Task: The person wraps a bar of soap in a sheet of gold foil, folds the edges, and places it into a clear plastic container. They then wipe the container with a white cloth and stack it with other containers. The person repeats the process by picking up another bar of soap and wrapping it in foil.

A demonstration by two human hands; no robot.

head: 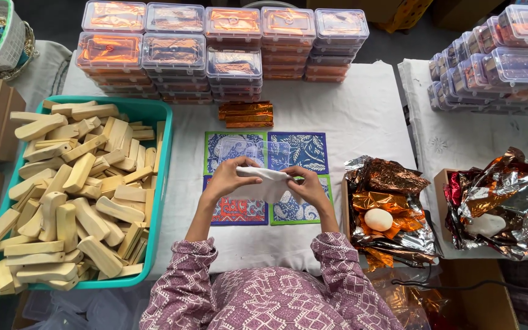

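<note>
My left hand (pixel 227 179) and my right hand (pixel 308 186) both grip a small white cloth (pixel 265 182), stretched between them above the table. Under the hands lie several square printed cards (pixel 304 150) in blue, green and red, arranged in a block. A clear plastic box (pixel 249 148) rests on the upper cards, just beyond my fingers. My sleeves are purple patterned fabric.
A teal tub (pixel 160 116) full of wooden blocks fills the left. Stacked clear lidded boxes (pixel 233 64) with orange foil stand at the back and far right. Copper foil packets (pixel 245 114) lie behind the cards. A box with crumpled foil and a white round piece (pixel 378 219) sits right.
</note>
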